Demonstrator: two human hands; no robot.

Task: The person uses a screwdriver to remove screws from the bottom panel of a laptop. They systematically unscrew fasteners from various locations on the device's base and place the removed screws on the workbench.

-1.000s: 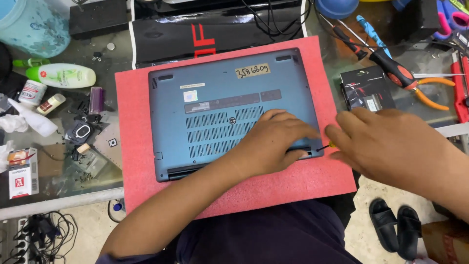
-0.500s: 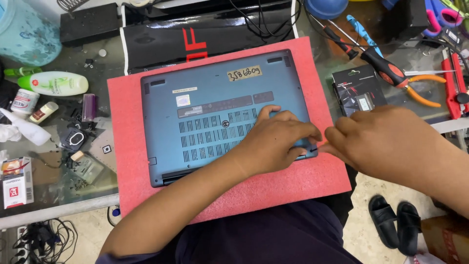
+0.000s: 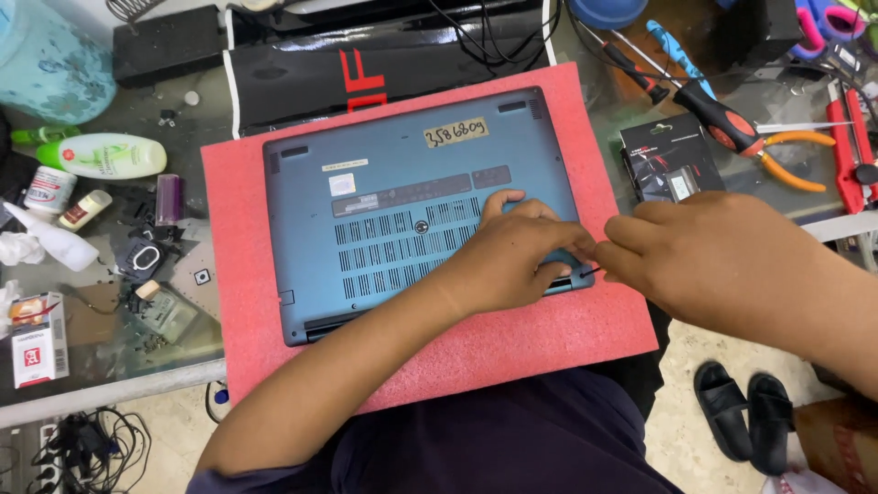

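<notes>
A blue-grey laptop (image 3: pixel 393 210) lies upside down on a red foam mat (image 3: pixel 512 352), with its vent slots and a paper label facing up. My left hand (image 3: pixel 512 252) rests on the laptop's near right part, fingers bent, fingertips at the corner. My right hand (image 3: pixel 722 261) comes in from the right and pinches a thin dark tool (image 3: pixel 590 271). The tool's tip touches the laptop's near right corner, right next to my left fingertips.
Screwdrivers (image 3: pixel 704 96), orange-handled pliers (image 3: pixel 791 155) and a small black box (image 3: pixel 668 165) lie right of the mat. A green bottle (image 3: pixel 105 155), small containers and loose parts sit at the left. A black case (image 3: pixel 384 55) lies behind. Black sandals (image 3: pixel 741 402) are on the floor.
Both hands have stayed at the laptop's near right corner. My head has shifted a little, so the mat sits slightly lower and more to the left in view.
</notes>
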